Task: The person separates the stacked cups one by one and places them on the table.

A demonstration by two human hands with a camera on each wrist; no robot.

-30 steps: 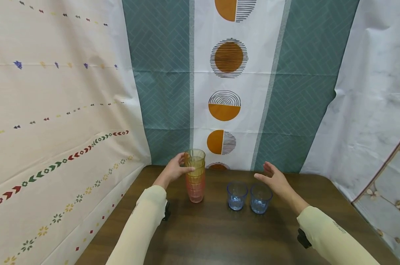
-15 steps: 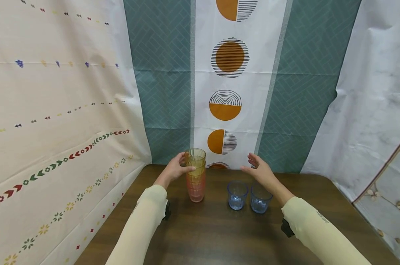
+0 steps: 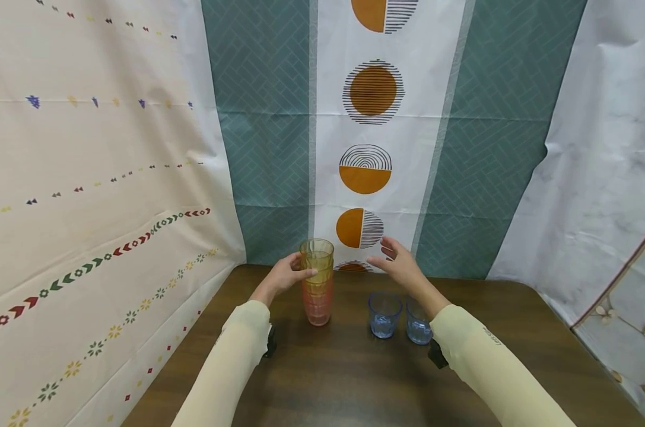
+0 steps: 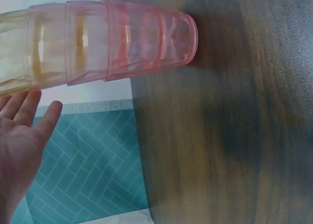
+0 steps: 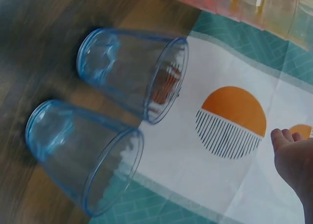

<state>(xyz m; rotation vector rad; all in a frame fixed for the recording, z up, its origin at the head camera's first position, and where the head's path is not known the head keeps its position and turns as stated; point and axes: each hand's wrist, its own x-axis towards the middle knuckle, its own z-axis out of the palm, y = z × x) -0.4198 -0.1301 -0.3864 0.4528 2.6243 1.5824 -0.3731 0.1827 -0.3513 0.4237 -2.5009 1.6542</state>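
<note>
A tall stack of nested clear cups (image 3: 318, 302), yellow at the top and pink below, stands upright on the wooden table. My left hand (image 3: 285, 276) holds its upper part, thumb across the front and fingers at the side and behind. The left wrist view shows the pink cups (image 4: 146, 40) above the left hand (image 4: 22, 141). With fingers spread and nothing held, my right hand (image 3: 402, 267) hovers in the air right of the stack's top. Below it, a blue cup (image 3: 383, 323) stands upright, and a second blue cup (image 3: 417, 329) is partly hidden by my right forearm.
The brown table (image 3: 343, 385) ends at the back against a hanging cloth (image 3: 269, 148) with green panels and orange circles. Patterned cream cloth (image 3: 98, 237) hangs along the left, and whitish cloth (image 3: 594, 178) on the right.
My right hand has moved left and slightly up, from beside the right blue cup to above the blue cups, nearer the stack. The left hand stays on the stack. The cups have not moved.
</note>
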